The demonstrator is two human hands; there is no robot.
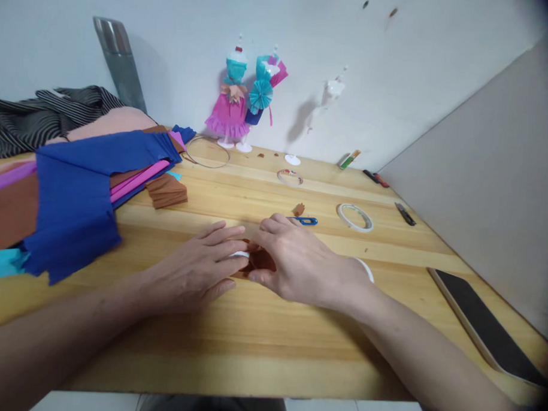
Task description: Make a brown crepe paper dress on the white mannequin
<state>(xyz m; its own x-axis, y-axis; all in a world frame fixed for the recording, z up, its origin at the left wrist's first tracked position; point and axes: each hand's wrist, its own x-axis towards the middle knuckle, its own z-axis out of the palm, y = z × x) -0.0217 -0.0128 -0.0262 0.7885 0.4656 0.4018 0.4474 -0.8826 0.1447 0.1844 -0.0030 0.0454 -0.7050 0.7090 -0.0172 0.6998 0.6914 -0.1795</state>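
Observation:
Low over the middle of the table, my two hands meet at a small piece of brown crepe paper. My left hand lies flat with its fingers stretched out towards the paper's left end, where a bit of white shows, perhaps tape. The curled fingers and thumb of my right hand grip the brown paper, covering much of it. Just beyond the right hand are blue thread snips and a brown paper scrap. A white ring peeks out behind my right wrist.
Coloured crepe paper and a folded brown strip lie left. Behind stand two paper-dressed doll forms, a bare clear form and a tilted bottle. On the right are a tape roll, cutter and phone.

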